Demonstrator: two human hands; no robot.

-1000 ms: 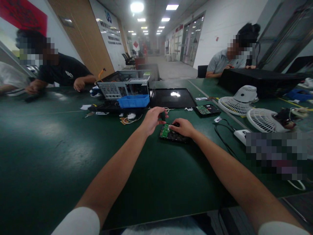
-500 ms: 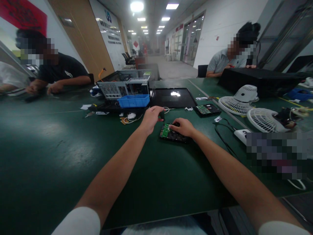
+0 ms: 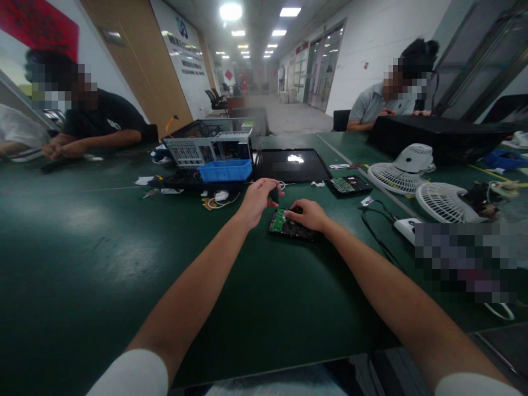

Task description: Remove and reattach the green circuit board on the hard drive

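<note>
A black hard drive with a green circuit board (image 3: 279, 221) lies on the green table (image 3: 231, 330) in front of me. My right hand (image 3: 308, 214) grips its right part, the thumb over the board side and the other fingers curled at the far edge. Just above the drive's left end, my left hand (image 3: 260, 200) pinches a small dark tool (image 3: 274, 194), upright between thumb and fingers. The tool's lower tip is too small to make out.
An opened computer case (image 3: 190, 154) stands beyond, with a blue tray (image 3: 226, 170) before it. Behind my hands lies a black panel (image 3: 289, 165). Another drive (image 3: 350, 186), white fans (image 3: 402, 176) and a power strip (image 3: 406, 228) are rightward. People sit across the table at both sides.
The fingers of my left hand have shifted slightly around the dark tool. My right hand and the drive stay in place. At the left, a person's hands have come together.
</note>
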